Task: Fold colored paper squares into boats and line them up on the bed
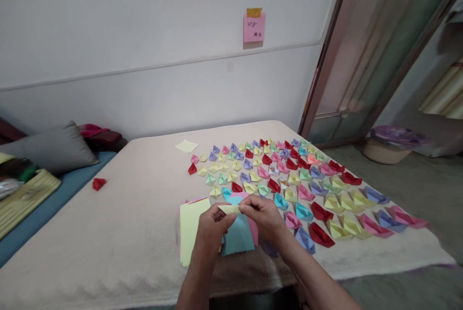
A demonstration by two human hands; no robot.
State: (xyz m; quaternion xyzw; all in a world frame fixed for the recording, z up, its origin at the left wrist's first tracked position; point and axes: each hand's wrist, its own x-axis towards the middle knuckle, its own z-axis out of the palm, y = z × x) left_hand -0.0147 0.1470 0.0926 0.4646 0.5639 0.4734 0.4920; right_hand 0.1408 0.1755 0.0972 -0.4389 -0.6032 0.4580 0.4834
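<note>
Between my two hands is a small folded piece of pale yellow paper (229, 209). My left hand (212, 223) pinches its left end, and my right hand (263, 216) grips the right end between thumb and fingers. Both hands are closed on it, just above the sheets near the table's front edge. Beneath them lie blue sheets (238, 237) over pink ones, and a stack of yellow paper (191, 233) with other colours under it. Many folded paper boats, such as a dark red one (321, 234), stand in rows to the right.
A cream cloth (144, 213) covers the table. One red folded paper (98, 183) lies far left, a loose yellow sheet (186, 146) at the back. A grey cushion (50, 148) is at left. A pink note (254, 28) hangs on the wall. A bin (387, 148) stands right.
</note>
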